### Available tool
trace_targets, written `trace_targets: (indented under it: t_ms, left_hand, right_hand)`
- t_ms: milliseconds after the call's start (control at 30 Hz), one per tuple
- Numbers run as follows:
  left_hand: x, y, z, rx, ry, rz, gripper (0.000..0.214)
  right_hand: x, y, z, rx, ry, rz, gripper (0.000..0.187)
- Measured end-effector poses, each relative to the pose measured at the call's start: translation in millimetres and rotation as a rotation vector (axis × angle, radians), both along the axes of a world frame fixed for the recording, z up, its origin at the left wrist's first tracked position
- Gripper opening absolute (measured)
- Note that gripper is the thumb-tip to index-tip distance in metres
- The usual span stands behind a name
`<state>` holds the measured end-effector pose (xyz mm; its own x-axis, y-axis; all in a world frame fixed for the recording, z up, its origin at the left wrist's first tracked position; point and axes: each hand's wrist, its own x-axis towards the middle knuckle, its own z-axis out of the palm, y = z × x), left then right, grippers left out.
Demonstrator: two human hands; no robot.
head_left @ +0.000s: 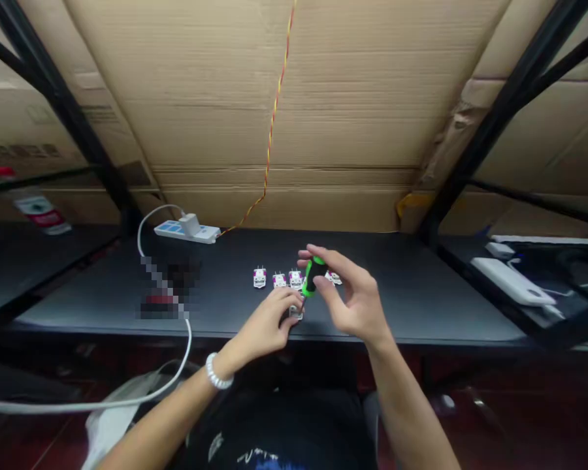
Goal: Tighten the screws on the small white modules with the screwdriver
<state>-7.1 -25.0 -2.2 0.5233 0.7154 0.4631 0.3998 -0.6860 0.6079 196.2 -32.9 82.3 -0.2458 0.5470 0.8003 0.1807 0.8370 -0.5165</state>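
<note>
My right hand [353,297] is closed around the handle of a short green-and-black screwdriver [314,274]. The screwdriver is tilted, its shaft pointing down at a small white part [296,314] near the table's front edge. With thumb and fingers, my left hand [267,320] pinches that part from the left; the fingers hide much of it. Whether the tip sits in a screw is too small to tell. Just behind lie several white-and-purple pieces with two metal prongs, including a plug-like piece [259,277] at the left of the row. My right hand partly covers the others.
On the black table [396,313], a power strip [203,233] with a white adapter stands at the back left, its white cable [189,339] looping over the front edge. Cardboard [347,117] forms the back wall. A white device [512,282] lies right, a bottle [42,212] stands left.
</note>
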Motion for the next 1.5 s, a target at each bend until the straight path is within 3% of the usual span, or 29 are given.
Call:
trace_targets:
  t_ms: [167, 367, 533, 633, 867, 1100, 1367, 1500]
  left_hand:
    - [0, 0, 0.2, 0.008, 0.005, 0.006, 0.024]
    - [0, 0, 2.5, 0.0, 0.001, 0.005, 0.024]
    - [0, 0, 0.6, 0.01, 0.006, 0.0, 0.023]
    - [0, 0, -0.1, 0.007, -0.004, 0.001, 0.024]
    - [1, -1, 4.2, -0.008, 0.005, 0.002, 0.023]
    - [0, 0, 3.3, -0.011, -0.005, 0.009, 0.023]
    - [1, -1, 3.1, 0.02, 0.02, 0.027, 0.019]
    - [-10, -9, 8.1, 0.032, 0.106, 0.066, 0.021]
  right_hand:
    - [1, 1, 3.2, 0.153, 0.023, -0.224, 0.033]
    - [2, 0, 2.3, 0.019, -0.042, -0.001, 0.05]
    - [0, 2, 3.5, 0.084, -0.009, -0.137, 0.034]
    - [0, 5, 3.3, 0.11, -0.013, -0.194, 0.034]
    - [6, 6, 0.8, 0.003, -0.045, 0.019, 0.054]
    - [7, 6, 3.4, 0.079, -0.038, -0.145, 0.039]
    - [3, 10, 0.1, 0.147, -0.003, -0.172, 0.039]
    - [13, 8, 1.9, 0.12, 0.031, -0.225, 0.037]
